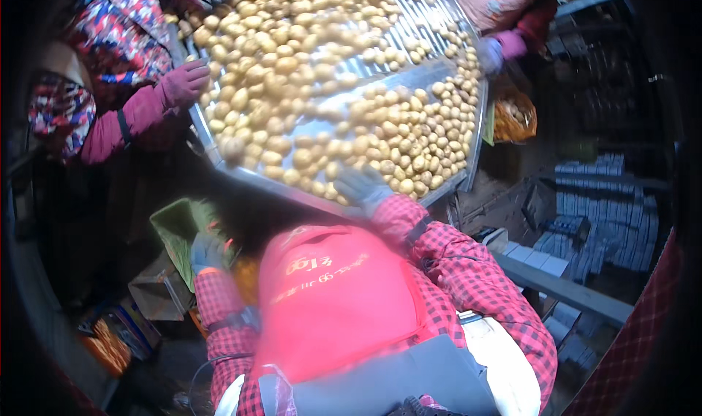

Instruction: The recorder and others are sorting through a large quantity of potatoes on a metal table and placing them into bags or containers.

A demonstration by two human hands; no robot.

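Note:
Many potatoes (296, 81) lie across a metal sorting table (312, 198) before me. My right hand (362, 188), in a grey glove, reaches over the near rim. Its blurred fingers are spread against the nearest potatoes, and none is seen within its grasp. Lower down on the left, my left hand (208, 253), also gloved, is beside the mouth of a green bag (174, 232). Whether its fingers grip the bag is unclear. A red apron (334, 306) bearing writing covers my front.
At the table's left, a co-worker's purple-gloved hand (186, 80) touches the rim; another co-worker's hand (489, 54) is at the right. An orange mesh bag (514, 117) hangs there. Stacked pale boxes (609, 218) stand right, behind a metal rail (565, 290). A carton (159, 292) sits lower left.

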